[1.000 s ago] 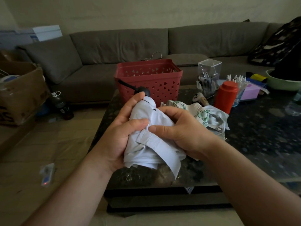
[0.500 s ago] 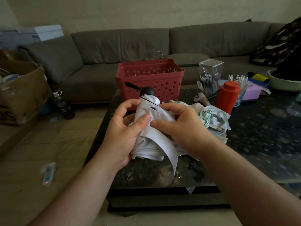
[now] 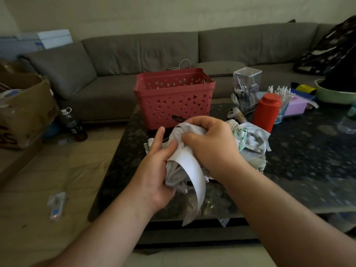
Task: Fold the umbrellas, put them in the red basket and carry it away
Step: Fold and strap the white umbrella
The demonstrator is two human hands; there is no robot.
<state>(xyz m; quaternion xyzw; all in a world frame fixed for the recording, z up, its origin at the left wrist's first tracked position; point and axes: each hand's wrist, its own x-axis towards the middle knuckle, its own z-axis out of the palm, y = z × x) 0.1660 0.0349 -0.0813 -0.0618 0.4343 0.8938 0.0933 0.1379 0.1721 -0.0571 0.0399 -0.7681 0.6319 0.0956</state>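
A collapsed white umbrella (image 3: 178,173) is bunched between both hands above the near edge of the dark table (image 3: 300,162). My left hand (image 3: 154,176) grips its lower folds from the left, index finger raised. My right hand (image 3: 212,143) curls over its top end, hiding the black tip. A white closing strap (image 3: 194,182) hangs down from the bundle. A second umbrella (image 3: 250,141), pale with a green print, lies on the table behind my right hand. The red basket (image 3: 173,97) stands at the table's far edge, its inside looking empty.
A red bottle (image 3: 266,110), a clear pen holder (image 3: 245,87), a purple box (image 3: 295,106) and a green bowl (image 3: 335,93) crowd the table's right rear. A grey sofa (image 3: 134,54) runs behind. On the floor at left are a cardboard box (image 3: 25,108) and a dark bottle (image 3: 71,122).
My right hand has slid up over the umbrella's top end, covering its black tip. The bundle has tilted lower, and the strap now hangs longer below it.
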